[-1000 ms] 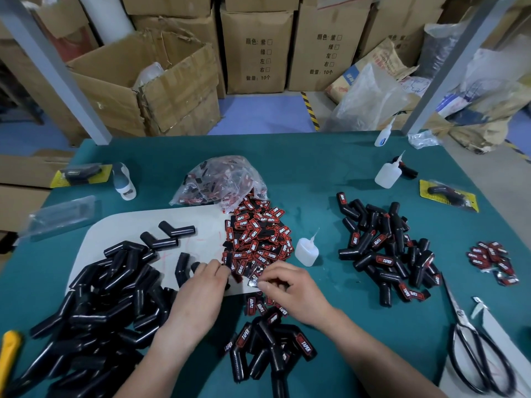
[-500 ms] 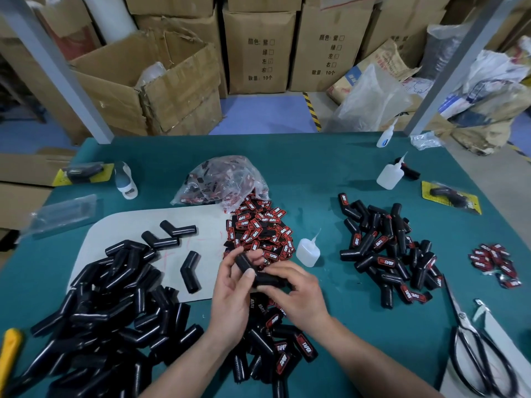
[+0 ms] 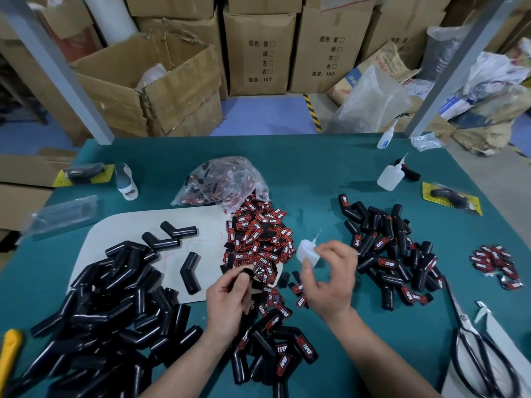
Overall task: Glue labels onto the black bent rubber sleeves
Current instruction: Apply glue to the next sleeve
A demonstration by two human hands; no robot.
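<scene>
A worker's L hand (image 3: 227, 300) grips a black bent sleeve (image 3: 243, 274) over a heap of red-and-black "TAPER" labels (image 3: 258, 239), while the blurred R hand (image 3: 330, 280) has thumb & fingers round a small white glue bottle (image 3: 307, 249) on a green-topped table (image 3: 316, 173). Unlabelled sleeves (image 3: 100, 311) are piled at left, partly on a pale mat (image 3: 129, 234); labelled sleeves (image 3: 393, 254) lie heaped at right, w/ a further labelled batch (image 3: 281, 349) between the wrists. Scissors (image 3: 462, 314) rest near the R edge, a clear bag of labels (image 3: 221, 182) sits behind the loose heap, and cartons (image 3: 258, 50) stand stacked beyond the table.
</scene>
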